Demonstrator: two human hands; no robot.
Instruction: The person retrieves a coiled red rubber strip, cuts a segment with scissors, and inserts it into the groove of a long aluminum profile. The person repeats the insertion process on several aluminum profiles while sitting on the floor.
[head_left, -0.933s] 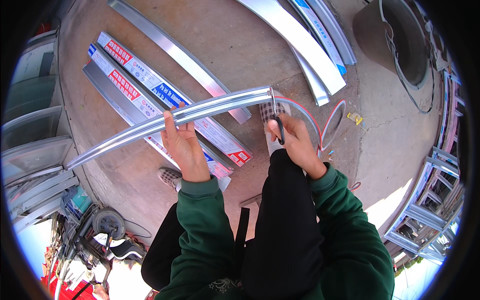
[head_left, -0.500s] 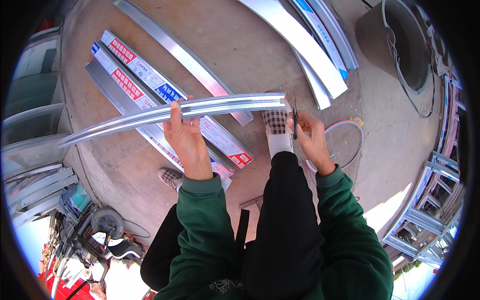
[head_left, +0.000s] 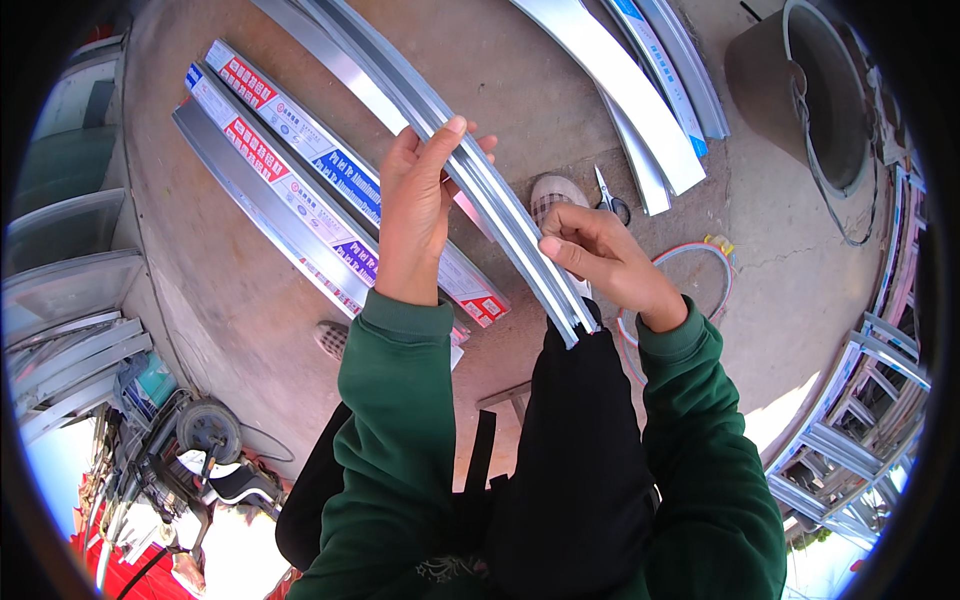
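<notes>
A long grooved aluminium profile slants from the top of the view down to my right knee. My left hand grips it around the middle, thumb on top and fingers underneath. Closer to its near end, my right hand has its fingers curled and thumb pressed at the profile's right edge. Whether a thin piece sits between those fingertips is hidden. Scissors with dark handles lie on the floor beyond my right hand, beside my checked shoe.
Labelled profiles lie on the floor at left, bare silver ones at far right. A coiled strip rests right of my hand. A large grey bucket stands far right, metal frames near right, a wheeled machine near left.
The profile has swung from lying crosswise to slanting toward my knee. My right hand has let go of the scissors, now on the floor, and moved onto the profile.
</notes>
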